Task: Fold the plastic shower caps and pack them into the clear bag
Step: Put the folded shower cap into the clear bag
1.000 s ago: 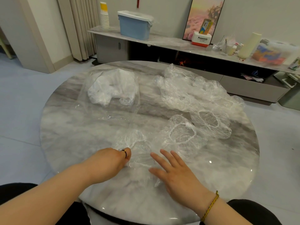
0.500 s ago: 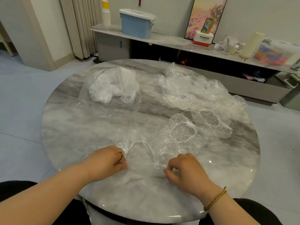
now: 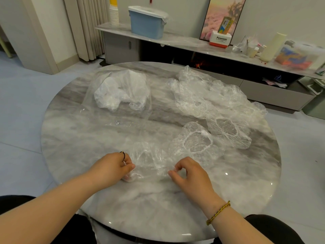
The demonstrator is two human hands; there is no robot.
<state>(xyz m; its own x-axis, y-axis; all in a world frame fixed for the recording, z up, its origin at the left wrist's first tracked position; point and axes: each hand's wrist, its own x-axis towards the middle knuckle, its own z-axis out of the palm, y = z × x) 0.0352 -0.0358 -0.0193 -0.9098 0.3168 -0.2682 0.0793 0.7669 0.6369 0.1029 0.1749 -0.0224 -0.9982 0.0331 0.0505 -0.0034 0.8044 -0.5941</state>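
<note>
My left hand pinches the left edge of a crinkled clear plastic shower cap, fingers curled round the film. My right hand pinches the right edge between thumb and forefinger. The cap lies on the near side of the round grey-marbled table, spread between my two hands.

As I judge it, I am at the start of a fold on this one. To do it well I should draw the film taut first, since slack plastic puckers and traps air. Then I bring one edge squarely over the other so the elastic rims meet, and press the air out with a flat palm before folding again. The film looks thin and slippery, so a light pinch at the gathered elastic should hold better than a grip on the smooth middle. A hard pull could tear it.

The clear plastic bag lies at the far left, well apart from my hands, with a bundle of whitish folded caps inside. Two opened round caps lie beyond my right hand — one nearer, one farther right — and a loose heap of clear caps sits at the far right. Much is left to do, I think, so small flat packets will matter.
</note>
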